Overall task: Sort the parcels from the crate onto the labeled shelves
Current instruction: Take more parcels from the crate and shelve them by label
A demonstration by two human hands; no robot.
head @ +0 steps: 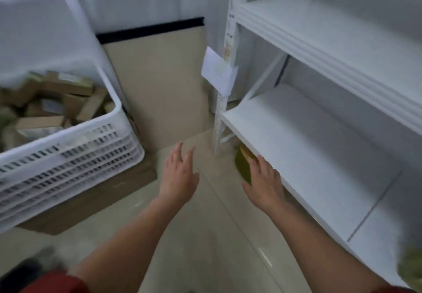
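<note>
crate (68, 155) white, side walls patterned with rows of dark slots. parcels (57, 101) in it brown cardboard, some with pale patches. box (91, 196) under crate plain brown. shelves (308, 146) all white, post (218, 119) white with a column of punched holes, paper sheet (218, 73) on it white. board (159, 75) against wall beige, black strip along its top. floor (205, 235) glossy beige tile, thin darker grout lines. packet (243, 167) under bottom shelf yellow-green. sleeve (57, 283) red
</note>
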